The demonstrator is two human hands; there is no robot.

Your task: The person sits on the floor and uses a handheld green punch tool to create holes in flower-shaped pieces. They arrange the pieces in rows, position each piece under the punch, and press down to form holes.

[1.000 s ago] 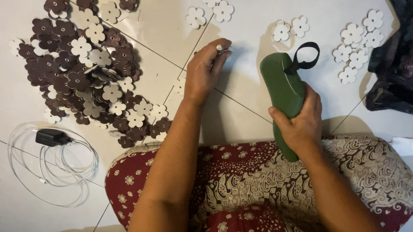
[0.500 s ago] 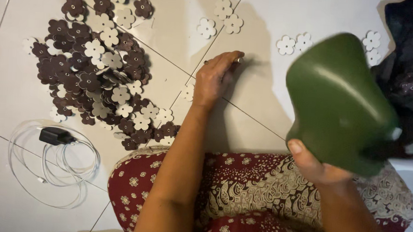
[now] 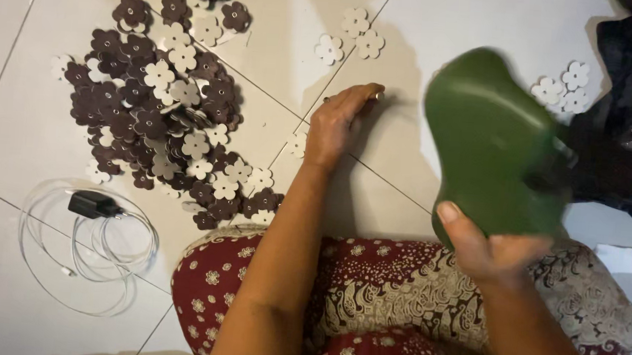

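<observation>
White floor tiles (image 3: 36, 47) carry a heap of brown and cream flower cutouts (image 3: 165, 108) at far left. Right hand (image 3: 492, 249) grips a raised green block (image 3: 491, 164); left hand (image 3: 338, 123) pinches something small against the floor, steadying it

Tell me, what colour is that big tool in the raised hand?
Dark green tool, seen from the head camera.

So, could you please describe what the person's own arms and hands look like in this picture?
Both forearms are bare, with no sleeves showing up to the bottom edge of the picture. The left hand and the right hand wear no gloves, and no watch or bracelet shows at either wrist. A trimmed thumbnail is visible on the right hand. The right hand is slightly blurred, so finer detail there cannot be told.
</observation>
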